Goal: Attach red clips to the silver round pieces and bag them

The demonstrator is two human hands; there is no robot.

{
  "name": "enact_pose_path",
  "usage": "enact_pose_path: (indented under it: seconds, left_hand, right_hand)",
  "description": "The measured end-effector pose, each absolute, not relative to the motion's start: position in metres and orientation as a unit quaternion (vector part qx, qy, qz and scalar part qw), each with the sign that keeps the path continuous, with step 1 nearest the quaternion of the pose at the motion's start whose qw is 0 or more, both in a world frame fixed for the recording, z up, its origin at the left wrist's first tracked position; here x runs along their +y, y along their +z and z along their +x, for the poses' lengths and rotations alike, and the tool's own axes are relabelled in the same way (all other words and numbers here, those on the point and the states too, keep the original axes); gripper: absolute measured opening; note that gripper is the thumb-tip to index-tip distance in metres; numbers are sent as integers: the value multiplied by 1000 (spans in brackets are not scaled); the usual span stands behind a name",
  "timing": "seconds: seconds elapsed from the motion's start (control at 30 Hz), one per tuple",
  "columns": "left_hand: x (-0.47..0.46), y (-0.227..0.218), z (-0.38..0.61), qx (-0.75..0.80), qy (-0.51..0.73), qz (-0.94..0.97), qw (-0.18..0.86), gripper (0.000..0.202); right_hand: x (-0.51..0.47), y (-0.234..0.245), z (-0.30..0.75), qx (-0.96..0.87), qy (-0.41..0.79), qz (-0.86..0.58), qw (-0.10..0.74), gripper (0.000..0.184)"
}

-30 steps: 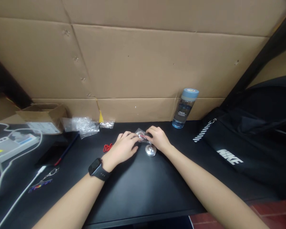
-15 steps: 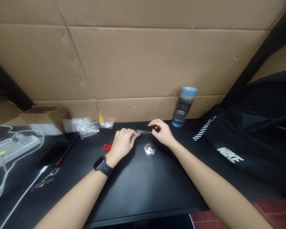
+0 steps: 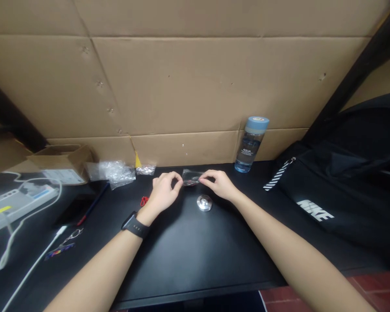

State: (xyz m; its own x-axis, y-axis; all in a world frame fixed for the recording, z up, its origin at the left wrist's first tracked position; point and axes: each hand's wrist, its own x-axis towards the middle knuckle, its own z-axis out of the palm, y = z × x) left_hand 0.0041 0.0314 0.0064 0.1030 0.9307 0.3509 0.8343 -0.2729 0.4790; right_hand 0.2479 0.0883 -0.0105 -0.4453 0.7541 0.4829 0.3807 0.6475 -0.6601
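A small clear plastic bag [image 3: 191, 178] with something reddish inside is held above the black desk [image 3: 195, 255] between both hands. My left hand [image 3: 164, 192], with a black watch on its wrist, pinches the bag's left end. My right hand [image 3: 218, 183] pinches the right end with thumb and fingers. A round silver metal disc [image 3: 204, 203] lies on the desk just below the bag, touched by neither hand. A small red object [image 3: 144, 201] lies on the desk just left of my left hand.
A blue-capped water bottle [image 3: 251, 144] stands at the cardboard wall. A black sports bag [image 3: 344, 186] fills the right side. At the left are clear plastic bags [image 3: 112, 170], a cardboard box [image 3: 60, 162], a power strip [image 3: 16, 199], a white cable [image 3: 32, 260] and a keyring [image 3: 61, 247].
Both hands rose from the desk by the silver disc with the small bag. The right hand briefly let go, then pinched the bag's right end again.
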Motion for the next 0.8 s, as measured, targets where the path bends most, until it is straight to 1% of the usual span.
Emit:
enact_pose_path:
  seconds: [0.1, 0.2, 0.33, 0.53, 0.67, 0.7, 0.77, 0.8]
  left_hand:
    - [30, 11, 3, 605, 303, 728, 107, 15]
    - [29, 11, 5, 622, 295, 710, 150, 16]
    - [29, 5, 7, 628, 259, 717, 156, 24]
    - [30, -7, 12, 638, 237, 724, 111, 29]
    - [27, -10, 21, 651, 227, 724, 29, 27]
    - [26, -10, 23, 648, 227, 727, 5, 24]
    - [24, -9, 25, 627, 233, 742, -37, 13]
    - [23, -9, 25, 610, 238, 754, -54, 11]
  right_hand:
    - [89, -8, 248, -794, 275, -370, 395, 20]
    - [89, -10, 248, -795, 306, -376, 364, 25]
    - [90, -15, 247, -809, 296, -387, 328, 21]
    - [89, -23, 242, -799, 243, -467, 292, 22]
    - [83, -22, 235, -792, 197, -510, 272, 23]
    - [82, -21, 234, -790, 186, -518, 270, 20]
    - [78, -19, 233, -789, 169, -525, 272, 4]
    - [77, -18, 234, -793, 159, -520, 276, 17]
